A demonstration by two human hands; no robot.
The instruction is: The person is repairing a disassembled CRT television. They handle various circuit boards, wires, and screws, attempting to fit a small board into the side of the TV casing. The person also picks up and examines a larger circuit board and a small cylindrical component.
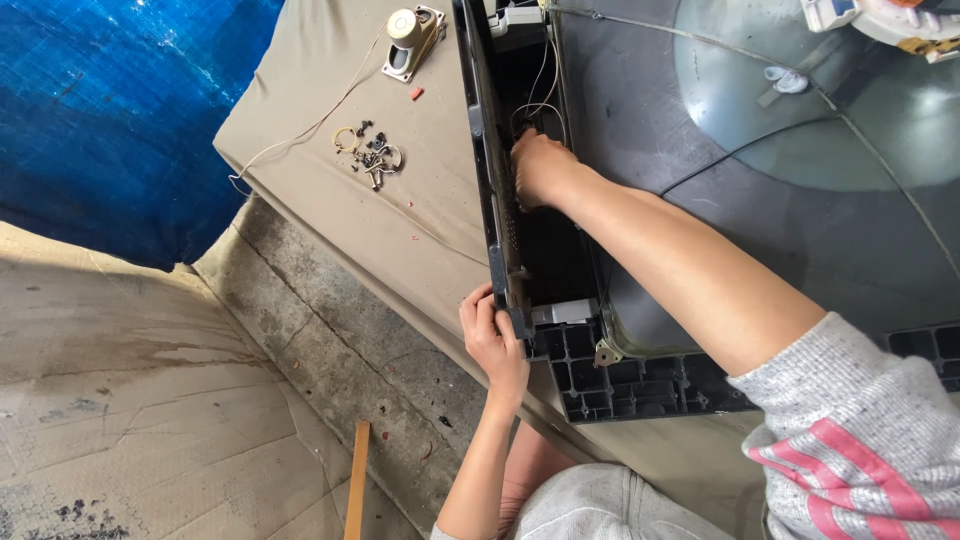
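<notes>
A large grey picture tube (800, 200) lies face down inside a black plastic television frame (485, 150) on a cloth-covered bench. My left hand (492, 340) grips the near corner of that frame, fingers curled over its edge. My right hand (540, 168) reaches down into the gap between the frame wall and the tube, among thin wires (540, 100); its fingers are hidden in the gap, so what they touch is unclear.
A small pile of screws and metal rings (370, 155) lies on the beige cloth (400, 220) left of the frame. A small speaker (410, 40) with a white lead sits farther back. A blue tarp (110, 110) and a wooden stick (357, 480) lie on the concrete floor.
</notes>
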